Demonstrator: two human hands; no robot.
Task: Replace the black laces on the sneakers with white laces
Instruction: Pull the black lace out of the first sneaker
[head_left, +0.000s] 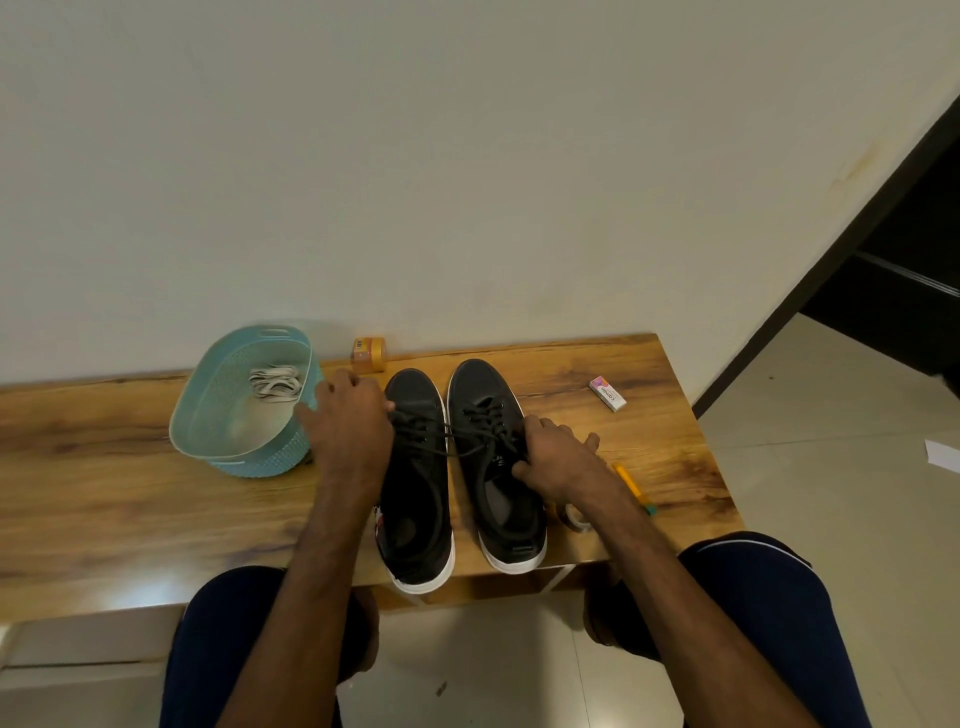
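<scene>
With the black white-soled sneakers (415, 467) at frame centre on the wooden bench (104, 467), your left hand (353, 421) pinching a black cord lace (488, 415) and your right hand (550, 457) curled round the right collar, draw slack out eyelet by eyelet; the white flat laces (275, 387) lie in the teal plastic basket (260, 462), centre-left.

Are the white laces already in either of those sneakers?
No, the white laces lie bundled in the teal basket, and both sneakers carry black laces.
</scene>
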